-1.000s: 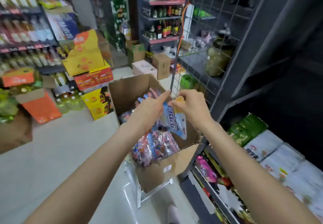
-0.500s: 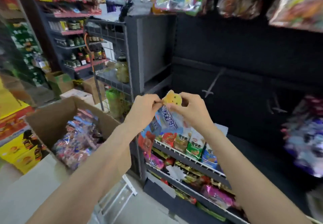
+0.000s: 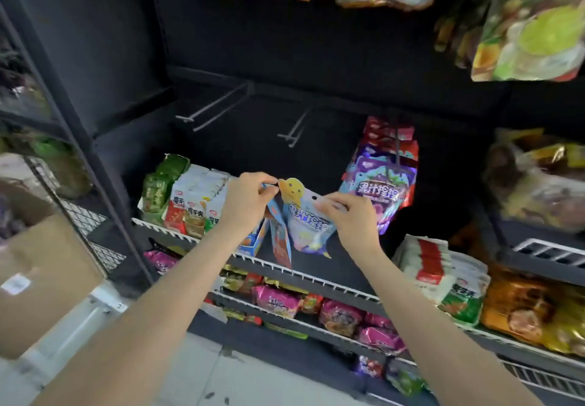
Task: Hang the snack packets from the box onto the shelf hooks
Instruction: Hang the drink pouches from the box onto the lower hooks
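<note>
Both forearms reach in from the near edge, cut off there, and meet over the shelf front. The left hand (image 3: 245, 198) pinches the top left corner of a pale blue snack packet (image 3: 308, 222) between thumb and curled fingers, while the right hand (image 3: 345, 212) pinches its top right edge, so the packet hangs between the two hands with its yellow header sticking up in the gap. A second, thinner packet (image 3: 280, 237) dangles edge-on below the left hand; it seems to be held in the same pinch, though the hand hides the contact. At the near left the cardboard box (image 3: 41, 279) is cut off by the frame and its contents cannot be seen. Below the hands run wire-fronted shelves (image 3: 304, 275) stocked with rows of small packets, too blurred to count. Farther back, above the held packet and well apart from it, two bare hooks (image 3: 215, 106) (image 3: 296, 127) jut from the dark back panel. To their right a third hook carries a bunch of purple packets (image 3: 381, 184), whose number is hidden by overlap, just beside the right hand. Along the top, more hanging packets (image 3: 531, 32) are cut off by the frame.
</note>
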`<state>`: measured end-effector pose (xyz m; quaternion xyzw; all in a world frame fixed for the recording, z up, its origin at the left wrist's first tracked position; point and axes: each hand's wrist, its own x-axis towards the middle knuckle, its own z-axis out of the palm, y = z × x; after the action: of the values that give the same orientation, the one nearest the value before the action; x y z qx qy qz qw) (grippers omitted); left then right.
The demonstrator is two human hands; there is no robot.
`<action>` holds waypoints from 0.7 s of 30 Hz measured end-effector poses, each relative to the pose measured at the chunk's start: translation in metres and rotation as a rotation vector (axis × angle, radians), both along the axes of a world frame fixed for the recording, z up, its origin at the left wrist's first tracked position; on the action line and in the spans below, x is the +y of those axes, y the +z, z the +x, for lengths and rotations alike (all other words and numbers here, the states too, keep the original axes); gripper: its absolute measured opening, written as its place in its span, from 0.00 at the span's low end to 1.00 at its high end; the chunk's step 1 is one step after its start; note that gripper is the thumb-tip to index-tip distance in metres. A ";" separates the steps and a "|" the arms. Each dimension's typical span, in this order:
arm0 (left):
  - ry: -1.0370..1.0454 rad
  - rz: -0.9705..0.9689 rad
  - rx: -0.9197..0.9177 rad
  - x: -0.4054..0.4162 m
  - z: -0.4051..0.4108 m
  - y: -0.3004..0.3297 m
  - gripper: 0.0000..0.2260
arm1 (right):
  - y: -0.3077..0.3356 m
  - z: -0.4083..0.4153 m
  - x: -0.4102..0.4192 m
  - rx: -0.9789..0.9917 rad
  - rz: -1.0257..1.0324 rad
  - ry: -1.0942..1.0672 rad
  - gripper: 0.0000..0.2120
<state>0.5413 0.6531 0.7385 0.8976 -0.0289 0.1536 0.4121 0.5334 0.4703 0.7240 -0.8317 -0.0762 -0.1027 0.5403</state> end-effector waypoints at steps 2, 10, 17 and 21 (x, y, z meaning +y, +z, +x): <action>-0.030 -0.029 0.008 -0.024 -0.003 0.001 0.07 | 0.001 0.001 -0.026 0.003 0.035 -0.062 0.04; -0.079 -0.307 0.129 -0.084 0.001 0.007 0.06 | 0.015 0.033 -0.097 0.006 0.059 -0.245 0.08; -0.041 -0.332 0.113 -0.104 0.003 0.019 0.06 | 0.012 0.052 -0.112 -0.033 -0.040 -0.303 0.07; -0.037 -0.309 0.114 -0.110 0.006 0.018 0.06 | 0.012 0.056 -0.115 -0.043 -0.114 -0.238 0.08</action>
<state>0.5468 0.5428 0.7561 0.8301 0.0019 0.0973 0.5490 0.5896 0.3549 0.7362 -0.8618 0.0059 -0.1793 0.4745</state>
